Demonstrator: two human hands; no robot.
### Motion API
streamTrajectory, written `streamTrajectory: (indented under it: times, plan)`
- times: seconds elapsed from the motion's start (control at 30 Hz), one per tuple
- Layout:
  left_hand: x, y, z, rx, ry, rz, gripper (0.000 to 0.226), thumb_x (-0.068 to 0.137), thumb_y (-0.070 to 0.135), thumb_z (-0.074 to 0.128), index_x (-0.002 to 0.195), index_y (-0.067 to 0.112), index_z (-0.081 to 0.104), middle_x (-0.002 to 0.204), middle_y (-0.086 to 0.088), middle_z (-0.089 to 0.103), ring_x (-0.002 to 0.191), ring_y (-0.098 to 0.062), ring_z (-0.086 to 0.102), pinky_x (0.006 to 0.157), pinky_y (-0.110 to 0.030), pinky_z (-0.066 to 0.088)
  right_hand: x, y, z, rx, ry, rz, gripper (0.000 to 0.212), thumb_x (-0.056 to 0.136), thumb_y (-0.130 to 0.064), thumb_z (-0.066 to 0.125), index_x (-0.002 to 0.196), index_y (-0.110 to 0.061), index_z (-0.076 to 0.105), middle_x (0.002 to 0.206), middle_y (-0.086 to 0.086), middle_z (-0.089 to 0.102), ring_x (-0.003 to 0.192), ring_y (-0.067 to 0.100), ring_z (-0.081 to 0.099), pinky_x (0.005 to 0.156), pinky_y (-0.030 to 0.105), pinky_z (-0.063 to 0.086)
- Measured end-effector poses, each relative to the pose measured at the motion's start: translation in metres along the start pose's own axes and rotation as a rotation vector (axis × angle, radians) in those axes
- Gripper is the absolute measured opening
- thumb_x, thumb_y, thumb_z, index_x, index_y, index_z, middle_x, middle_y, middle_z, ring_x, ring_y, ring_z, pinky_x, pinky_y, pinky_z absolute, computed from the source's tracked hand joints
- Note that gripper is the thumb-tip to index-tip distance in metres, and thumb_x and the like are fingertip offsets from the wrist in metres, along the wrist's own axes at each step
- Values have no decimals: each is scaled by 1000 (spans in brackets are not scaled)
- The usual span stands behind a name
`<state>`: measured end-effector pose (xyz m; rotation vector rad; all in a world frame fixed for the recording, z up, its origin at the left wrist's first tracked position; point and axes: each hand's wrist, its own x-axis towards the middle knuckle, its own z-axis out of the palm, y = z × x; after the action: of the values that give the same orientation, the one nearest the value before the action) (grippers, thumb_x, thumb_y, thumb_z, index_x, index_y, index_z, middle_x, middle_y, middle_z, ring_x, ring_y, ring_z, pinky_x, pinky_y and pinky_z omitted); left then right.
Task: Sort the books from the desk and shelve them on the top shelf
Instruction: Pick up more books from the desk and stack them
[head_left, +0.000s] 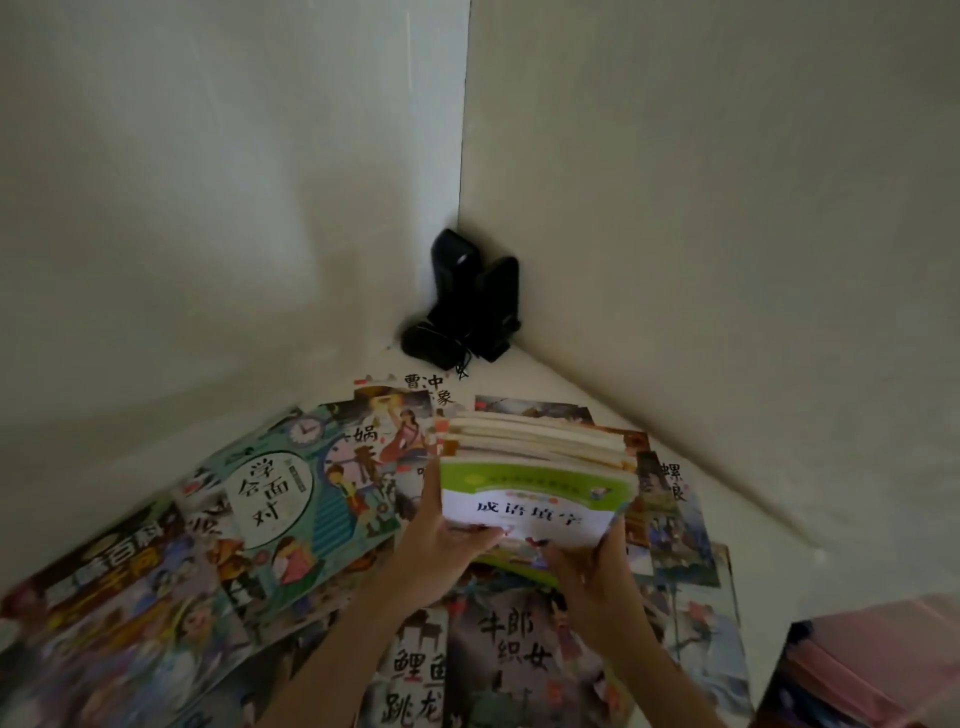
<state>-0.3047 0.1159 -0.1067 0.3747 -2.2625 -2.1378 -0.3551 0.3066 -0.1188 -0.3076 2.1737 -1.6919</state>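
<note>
A stack of several thin books (540, 457) is held upright above the desk, its front cover green and white with black characters. My left hand (441, 540) grips the stack's lower left side, thumb on the cover. My right hand (587, 566) grips its lower right corner. Many colourful picture books lie flat and overlapping on the white desk (779, 571), among them a teal one (291, 493) at the left and a dark one (498, 649) under my wrists. No shelf is in view.
Two black speakers (467, 306) with a cable stand in the far corner where two white walls meet. A pink and dark stack (878, 670) sits at the lower right edge.
</note>
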Motion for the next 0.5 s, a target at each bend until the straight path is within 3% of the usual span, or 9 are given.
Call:
streamTrajectory:
  times: [0.03, 0.1, 0.17, 0.23, 0.3, 0.33, 0.4, 0.47, 0.5]
  plan:
    - [-1, -3, 1, -15, -1, -18, 80, 83, 3, 70, 144, 27, 24, 116, 16, 63, 108, -5, 62, 81, -18, 53, 1, -1, 2, -21, 9, 10, 85, 89, -8, 63, 150, -19, 6, 104, -3, 63, 87, 4, 67, 83, 32, 57]
    - [-1, -4, 2, -23, 0, -28, 78, 83, 3, 71, 143, 24, 26, 118, 11, 61, 105, 2, 62, 79, -16, 52, 3, -6, 6, -43, 59, 34, 106, 80, -40, 71, 152, -16, -2, 81, 17, 59, 66, 13, 61, 67, 31, 54]
    - [0, -1, 3, -27, -5, -27, 82, 83, 4, 71, 145, 24, 22, 117, 19, 58, 102, 10, 60, 78, -11, 51, 2, -8, 9, -50, 90, 37, 119, 69, -63, 68, 152, -19, -5, 89, 25, 57, 72, 28, 61, 67, 42, 55]
    - [1, 3, 4, -28, 2, -11, 84, 83, 6, 71, 144, 29, 18, 114, 30, 48, 96, 26, 52, 74, -1, 45, 1, -7, 11, -68, 93, 8, 105, 79, -41, 71, 152, -21, -1, 101, 23, 59, 87, 35, 62, 73, 47, 56]
    - [-1, 7, 7, -16, 12, -3, 84, 84, 5, 69, 130, 45, 11, 110, 37, 33, 86, 39, 41, 69, 5, 39, -2, -4, 10, -26, 75, -8, 87, 84, -9, 70, 148, -24, 12, 111, 7, 63, 97, 19, 66, 77, 33, 58]
    - [1, 5, 7, 8, 10, 6, 88, 84, 5, 70, 125, 50, 6, 111, 38, 29, 87, 41, 38, 69, 6, 39, -3, -2, 10, -15, 69, -2, 80, 84, -1, 68, 143, -25, 21, 112, -3, 63, 98, 9, 66, 78, 26, 57]
    - [2, -2, 6, -17, -3, 25, 102, 82, 8, 73, 129, 59, -1, 129, 36, 32, 111, 32, 37, 82, 0, 43, -6, 5, 10, -11, 125, 28, 57, 83, -1, 69, 129, -22, 42, 104, -5, 67, 90, 6, 68, 72, 22, 56]
    - [2, -8, 4, -83, 0, 19, 101, 79, 16, 77, 135, 66, 9, 144, 32, 32, 136, 3, 31, 105, -25, 42, -11, 12, 12, 5, 199, 47, 41, 84, -3, 68, 116, -22, 52, 91, -1, 69, 77, 8, 69, 63, 23, 55]
    - [0, -9, 4, -109, 8, 7, 96, 79, 18, 77, 136, 65, 15, 143, 33, 34, 138, -3, 32, 109, -34, 39, -12, 14, 15, 4, 215, 47, 42, 85, -3, 66, 120, -19, 50, 89, 1, 68, 75, 8, 68, 62, 23, 55]
